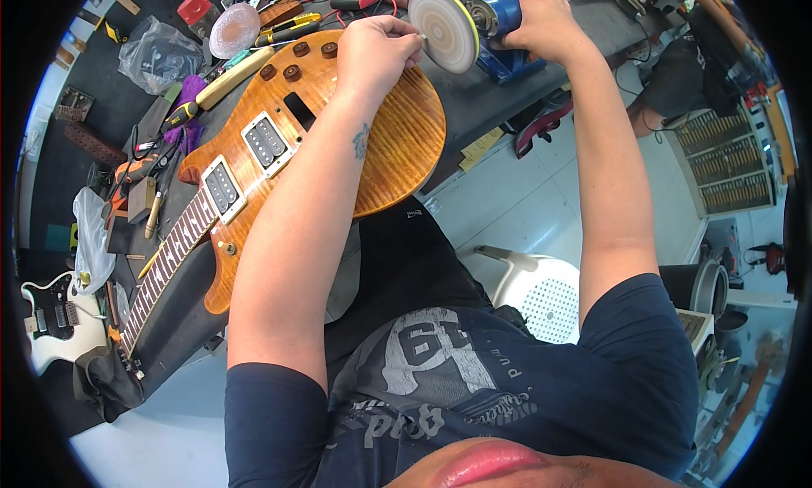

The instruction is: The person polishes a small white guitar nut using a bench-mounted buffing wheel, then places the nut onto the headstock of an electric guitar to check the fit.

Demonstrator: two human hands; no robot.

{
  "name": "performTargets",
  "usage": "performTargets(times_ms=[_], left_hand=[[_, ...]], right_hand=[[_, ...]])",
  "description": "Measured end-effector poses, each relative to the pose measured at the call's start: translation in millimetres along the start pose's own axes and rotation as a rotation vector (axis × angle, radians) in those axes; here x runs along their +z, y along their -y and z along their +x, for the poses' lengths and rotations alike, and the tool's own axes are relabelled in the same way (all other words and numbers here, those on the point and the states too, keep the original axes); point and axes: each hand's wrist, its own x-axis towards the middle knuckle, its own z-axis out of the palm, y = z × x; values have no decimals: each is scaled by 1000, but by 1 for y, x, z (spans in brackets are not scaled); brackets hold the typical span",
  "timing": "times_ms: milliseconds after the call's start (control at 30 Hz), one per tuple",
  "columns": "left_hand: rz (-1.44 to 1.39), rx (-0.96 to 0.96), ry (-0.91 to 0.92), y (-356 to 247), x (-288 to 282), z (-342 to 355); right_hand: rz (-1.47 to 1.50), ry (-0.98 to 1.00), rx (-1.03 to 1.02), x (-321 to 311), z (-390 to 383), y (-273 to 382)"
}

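My left hand [379, 52] reaches over an amber flame-top electric guitar [406, 137]. Its thumb and fingertips pinch a tiny pale piece, too small to name, close to the face of a round sanding disc [443, 30]. Whether the piece touches the disc, I cannot tell. The disc is mounted on a blue bench motor [497, 11]. Against the motor's right side rests my right hand [541, 21], its fingers curved round the housing and partly hidden. The guitar lies face up with two pickups, an open slot and several brown knobs [293, 73] near my left wrist.
Yellow-handled tools [288, 30], a clear plastic bag [161, 57] and a purple cloth [188, 107] crowd the dark bench. A white guitar [63, 319] lies at far left. To the right of my lap stands a white plastic stool [541, 298]; another person's leg [647, 116] shows beyond.
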Motion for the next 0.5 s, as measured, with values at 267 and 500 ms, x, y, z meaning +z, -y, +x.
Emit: performTargets(times_ms=[267,500], left_hand=[[-12,-7,6,-1,0,-2],[10,-5,26,-4,1,-3]], right_hand=[[12,-2,9,-2,-1,2],[13,-30,-14,-1,-2,-3]])
